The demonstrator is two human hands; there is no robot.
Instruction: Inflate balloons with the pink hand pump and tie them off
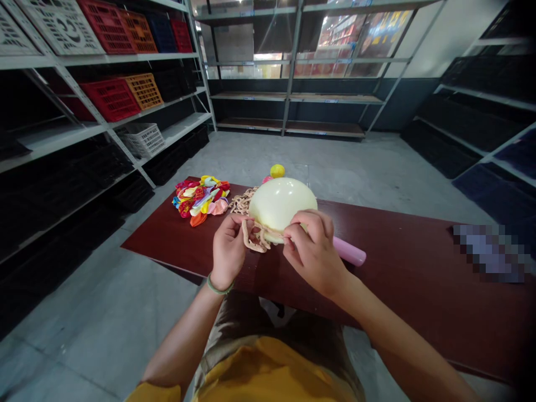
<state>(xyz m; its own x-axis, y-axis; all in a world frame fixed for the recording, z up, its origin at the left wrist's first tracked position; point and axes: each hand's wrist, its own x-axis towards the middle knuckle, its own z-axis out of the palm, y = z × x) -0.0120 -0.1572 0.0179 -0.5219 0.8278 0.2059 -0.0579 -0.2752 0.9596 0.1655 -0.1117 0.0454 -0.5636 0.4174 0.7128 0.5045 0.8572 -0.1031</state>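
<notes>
A pale cream inflated balloon (281, 202) is in front of me, just above the table. Below its lower edge runs a beige knotted cord (256, 241), part of it dangling in a loop. My left hand (231, 245) pinches this cord at the balloon's left side. On the right, my right hand (312, 243) has its fingertips pressed together at the balloon's lower right edge, where the cord reaches them. Exactly what lies between those fingertips is hard to see. A pink cylinder (350, 251), probably a balloon pump, lies partly hidden behind my right hand.
The dark red table (402, 251) holds a pile of colourful uninflated balloons (201, 198) at left and more beige cord (242, 201). Behind the cream balloon is a small yellow ball-like thing (277, 171). A blurred flat object (488, 254) lies at right. Shelves with crates (111, 100) stand around.
</notes>
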